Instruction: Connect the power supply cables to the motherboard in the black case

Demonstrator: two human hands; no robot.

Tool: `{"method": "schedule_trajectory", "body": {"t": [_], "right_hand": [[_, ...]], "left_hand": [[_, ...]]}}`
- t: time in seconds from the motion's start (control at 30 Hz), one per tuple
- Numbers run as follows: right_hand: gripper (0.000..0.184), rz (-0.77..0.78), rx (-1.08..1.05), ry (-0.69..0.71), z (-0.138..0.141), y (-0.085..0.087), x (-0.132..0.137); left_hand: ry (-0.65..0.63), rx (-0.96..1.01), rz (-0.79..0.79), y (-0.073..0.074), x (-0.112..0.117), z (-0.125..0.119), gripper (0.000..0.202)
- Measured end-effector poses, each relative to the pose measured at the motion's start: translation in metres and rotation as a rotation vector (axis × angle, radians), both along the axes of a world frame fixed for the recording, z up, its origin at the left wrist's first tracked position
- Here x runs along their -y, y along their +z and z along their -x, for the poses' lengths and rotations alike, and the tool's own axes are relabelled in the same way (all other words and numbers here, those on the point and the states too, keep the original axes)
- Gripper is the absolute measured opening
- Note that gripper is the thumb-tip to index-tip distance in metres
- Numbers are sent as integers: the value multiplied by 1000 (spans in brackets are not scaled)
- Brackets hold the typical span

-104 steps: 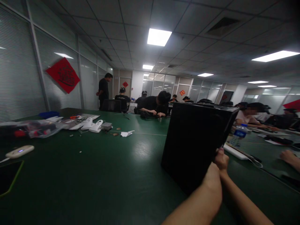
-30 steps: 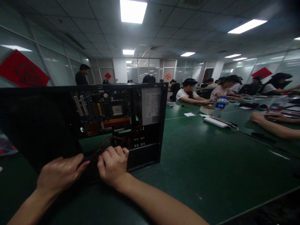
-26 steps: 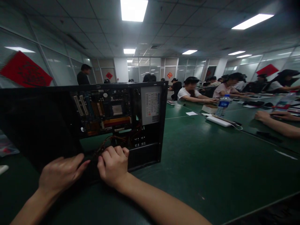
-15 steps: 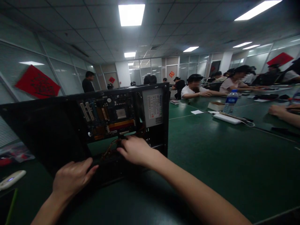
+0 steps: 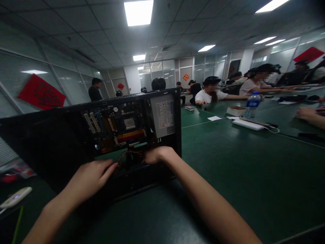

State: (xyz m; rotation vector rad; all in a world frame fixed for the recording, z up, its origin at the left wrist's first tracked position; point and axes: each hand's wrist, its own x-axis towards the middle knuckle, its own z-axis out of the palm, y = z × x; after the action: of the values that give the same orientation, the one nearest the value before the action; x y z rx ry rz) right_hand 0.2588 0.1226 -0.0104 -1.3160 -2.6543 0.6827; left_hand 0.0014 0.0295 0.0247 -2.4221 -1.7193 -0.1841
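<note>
A black computer case (image 5: 132, 188) stands on its edge, its open side facing me. Inside it are a motherboard (image 5: 122, 113) and, at upper right, a silver power supply (image 5: 164, 117). Thin multicoloured cables (image 5: 127, 152) arch through the lower opening between my hands. My left hand (image 5: 95, 173) pinches the cables' left end between thumb and fingers, at the case's lower rail. Bent at the wrist, my right hand (image 5: 157, 154) reaches in below the power supply, its fingers closed where the cables end on the right. Its fingertips are partly hidden in shadow.
The case rests on a green tabletop (image 5: 243, 166). To its left lie a white device (image 5: 16, 197) and a plastic bag (image 5: 19, 169). Farther right are a water bottle (image 5: 252, 105), a white power strip (image 5: 247, 125) and a small box (image 5: 235, 111). Other people sit beyond.
My left hand has moved right and up to the cables. My right hand has shifted right, deeper under the power supply, with its wrist more bent. The cables now span between both hands.
</note>
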Motion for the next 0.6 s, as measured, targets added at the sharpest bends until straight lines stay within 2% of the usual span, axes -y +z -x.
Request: {"method": "schedule_trajectory", "body": {"t": [0.07,0.13,0.23,0.3,0.4,0.5,0.6], "right_hand": [[19,116,-6,32,-1,-2,-2],[24,166,-20,48,-1,-3,-5],[23,64,-75,103,0,-2,-8],[21,-20,-155,130,2,2,-8],[24,-73,-347,37,7,13,-4],[28,-72,-614,-30,15,27,5],[30,-58,-819,7,19,41,15]], "left_hand": [[-69,8,130,19,-9,-17,48],[-120,26,259,36,-18,-33,43],[-184,88,266,51,-27,-52,45],[-216,130,200,53,-31,-58,50],[-205,124,158,48,-37,-51,63],[-181,107,144,43,-39,-30,73],[-205,138,189,53,-27,-13,68]]}}
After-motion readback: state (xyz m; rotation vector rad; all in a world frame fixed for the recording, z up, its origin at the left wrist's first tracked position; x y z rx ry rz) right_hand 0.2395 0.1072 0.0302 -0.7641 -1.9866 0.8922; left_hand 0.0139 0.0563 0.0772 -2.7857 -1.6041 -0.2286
